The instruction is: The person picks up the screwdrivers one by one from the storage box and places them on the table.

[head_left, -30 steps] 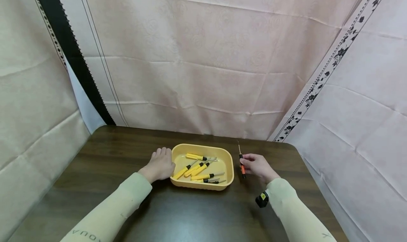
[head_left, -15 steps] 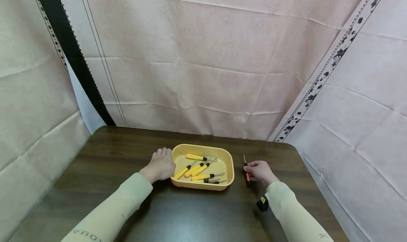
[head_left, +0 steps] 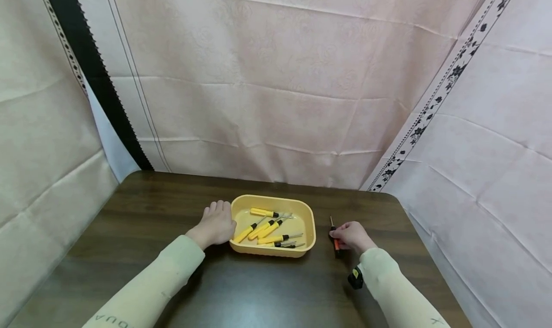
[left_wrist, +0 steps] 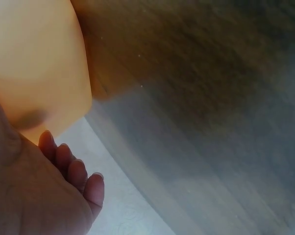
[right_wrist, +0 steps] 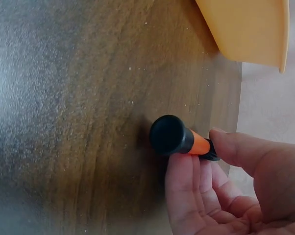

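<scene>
Nearest, two pale sleeves (head_left: 140, 292) run off the bottom edge, their printed lettering only partly in view. A small black device (head_left: 355, 277) sits at the right wrist, its details too small to make out.

The right hand (head_left: 353, 235) pinches an orange-and-black screwdriver (head_left: 335, 244) between thumb and bent fingers, over the counter (head_left: 254, 292) just beside the tray's right end. The right wrist view shows the handle's butt end-on, with the shaft hidden behind it; from the head only a thin line of shaft shows, its tip shape unclear. Whether the handle touches the counter cannot be told.

The left hand (head_left: 217, 225) lies against the left end of the yellow tray (head_left: 269, 253), fingers loosely bent. Its thumb cannot be made out, so whether it grips the rim is unclear. Inside lie several yellow screwdrivers (head_left: 258, 230), their tips overlapping and the lowest ones partly covered.

Farthest, creased pale cloth (head_left: 267, 103) hangs behind the counter, cut off at the top.
</scene>
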The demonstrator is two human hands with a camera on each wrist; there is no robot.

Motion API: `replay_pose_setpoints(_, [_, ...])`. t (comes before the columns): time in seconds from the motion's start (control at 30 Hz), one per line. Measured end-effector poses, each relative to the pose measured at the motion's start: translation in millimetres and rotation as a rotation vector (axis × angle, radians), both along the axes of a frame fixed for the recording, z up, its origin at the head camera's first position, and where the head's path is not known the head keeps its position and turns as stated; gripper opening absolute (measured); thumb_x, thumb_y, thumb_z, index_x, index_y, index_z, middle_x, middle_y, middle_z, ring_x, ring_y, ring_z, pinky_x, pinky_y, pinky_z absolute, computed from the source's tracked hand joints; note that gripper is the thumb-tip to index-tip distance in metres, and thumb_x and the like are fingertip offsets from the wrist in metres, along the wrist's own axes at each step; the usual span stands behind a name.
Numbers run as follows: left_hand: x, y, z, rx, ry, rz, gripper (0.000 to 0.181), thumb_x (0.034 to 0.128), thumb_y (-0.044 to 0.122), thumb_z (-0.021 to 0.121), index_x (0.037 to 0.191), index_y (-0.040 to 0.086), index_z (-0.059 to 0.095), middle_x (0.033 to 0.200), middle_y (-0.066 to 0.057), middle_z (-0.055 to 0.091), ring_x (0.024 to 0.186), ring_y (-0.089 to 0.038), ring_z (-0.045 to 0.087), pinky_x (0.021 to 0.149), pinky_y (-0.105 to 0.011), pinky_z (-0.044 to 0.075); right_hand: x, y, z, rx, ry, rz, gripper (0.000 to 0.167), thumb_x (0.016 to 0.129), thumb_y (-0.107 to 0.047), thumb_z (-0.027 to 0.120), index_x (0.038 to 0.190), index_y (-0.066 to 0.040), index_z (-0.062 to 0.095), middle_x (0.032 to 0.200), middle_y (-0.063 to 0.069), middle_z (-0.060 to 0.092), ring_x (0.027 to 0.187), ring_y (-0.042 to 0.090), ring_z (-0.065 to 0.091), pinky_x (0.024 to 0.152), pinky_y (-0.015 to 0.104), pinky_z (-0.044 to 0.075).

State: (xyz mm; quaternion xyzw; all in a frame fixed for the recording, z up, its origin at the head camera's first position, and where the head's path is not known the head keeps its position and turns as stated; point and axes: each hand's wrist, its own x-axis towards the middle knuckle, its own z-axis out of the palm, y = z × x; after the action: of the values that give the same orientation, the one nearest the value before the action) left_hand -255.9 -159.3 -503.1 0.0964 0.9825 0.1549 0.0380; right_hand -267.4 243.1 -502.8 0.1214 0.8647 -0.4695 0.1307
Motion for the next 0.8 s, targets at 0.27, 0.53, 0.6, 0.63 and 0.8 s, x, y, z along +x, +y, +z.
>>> replay_pose_setpoints(0.27, [-0.5,0.6,1.0,-0.001,-0.022,-0.001,0.033,0.0949,0.026,0.047,0.114,0.000,0.042,0.099,-0.011,0.038,0.091,-0.029,0.032,0.080,-0.043,0.028,-1.0,1.1,-5.8,0.067,-0.012,-0.009,0.019,0.084,-0.014,0.074,0.080,0.001,0.064,0.063,0.007,0.063,0.054,0.015,0.061,0.056,0.031,0.054])
replay_pose_setpoints(0.53, [-0.7,2.1,2.1,-0.005,-0.035,-0.006,0.031,0.0952,0.025,0.046,0.114,0.000,0.042,0.099,-0.011,0.037,0.092,-0.029,0.031,0.081,-0.042,0.027,3.7,2.8,-0.9,0.051,-0.009,-0.001,0.020,0.085,-0.014,0.074,0.086,0.001,0.061,0.071,0.009,0.063,0.059,0.017,0.062,0.058,0.033,0.054])
replay_pose_setpoints(0.6, [0.2,1.9,3.4,-0.011,-0.033,-0.006,0.030,0.0953,0.025,0.046,0.112,0.000,0.043,0.097,-0.011,0.037,0.091,-0.029,0.031,0.081,-0.043,0.027,2.1,3.0,-2.9,0.047,-0.007,-0.004,0.020,0.085,-0.014,0.074,0.086,0.001,0.061,0.073,0.010,0.063,0.060,0.018,0.062,0.059,0.034,0.054])
replay_pose_setpoints(0.63, [0.4,1.6,3.3,-0.012,-0.031,-0.008,0.029,0.0953,0.025,0.046,0.112,0.000,0.043,0.097,-0.011,0.037,0.090,-0.030,0.031,0.080,-0.042,0.027,0.9,3.3,-4.5,0.049,-0.008,-0.004,0.020,0.085,-0.014,0.074,0.085,0.000,0.061,0.074,0.010,0.063,0.060,0.018,0.062,0.059,0.034,0.054])
replay_pose_setpoints(0.8, [-0.1,0.3,4.5,-0.015,-0.038,-0.008,0.030,0.0960,0.025,0.045,0.113,0.000,0.043,0.097,-0.010,0.037,0.089,-0.029,0.032,0.079,-0.042,0.028,-1.7,4.8,-6.8,0.071,-0.007,-0.008,0.020,0.084,-0.015,0.075,0.081,0.000,0.062,0.072,0.010,0.063,0.059,0.017,0.061,0.058,0.033,0.054])
